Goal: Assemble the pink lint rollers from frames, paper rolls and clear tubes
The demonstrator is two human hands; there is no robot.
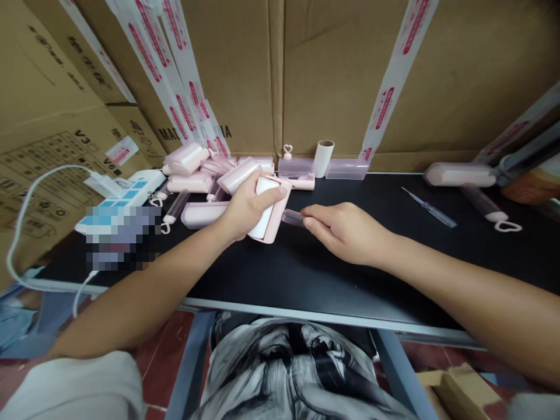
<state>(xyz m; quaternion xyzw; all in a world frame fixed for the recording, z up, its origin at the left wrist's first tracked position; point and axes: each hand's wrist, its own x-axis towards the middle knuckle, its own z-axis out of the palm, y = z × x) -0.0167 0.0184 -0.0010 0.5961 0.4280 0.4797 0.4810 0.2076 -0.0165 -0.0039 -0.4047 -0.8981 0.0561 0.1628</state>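
My left hand (247, 207) is closed around a pink lint roller (276, 219) with a white roll in it, its thumb lying across the top. A clear pinkish handle (294, 218) is pinched in the fingers of my right hand (350, 230). The handle's far end meets the roller's right side; whether the two are joined I cannot tell. Just behind my left hand lies a heap of pink lint rollers (188, 158), some with clear covers and heart-shaped loops.
A white paper roll (324, 158) stands upright by the cardboard wall (324, 70), beside a clear cover (347, 169). To the right on the black table (306, 280) lie a screwdriver (431, 209) and another lint roller (460, 174). A power strip (131, 198) with a white cable occupies the left.
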